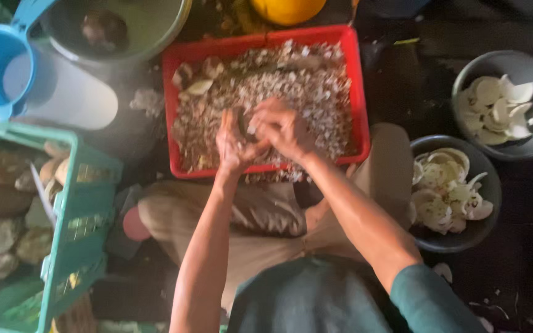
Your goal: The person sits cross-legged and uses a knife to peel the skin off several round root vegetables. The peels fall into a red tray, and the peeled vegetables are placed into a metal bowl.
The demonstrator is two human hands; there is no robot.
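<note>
I log: left hand [234,143] and right hand [284,128] both clasped round small dark shell [242,123], held over red tray [355,92] near edge so scraps [291,80] land inside.

Bare hands, left hand [234,143] and right hand [283,127], with no gloves, rings or watch in sight. Bare forearms, long and lean, uncovered up past the elbows. Teal top [316,296] over the torso, plain, with no print showing. Teal sleeve [430,299] on the right arm, ending just above the elbow in a plain hem. Left arm uncovered as far as the picture's lower edge. Beige trousers [260,216] over both legs, loose cloth, folded and creased at the knees, slightly darker in the lap.
</note>
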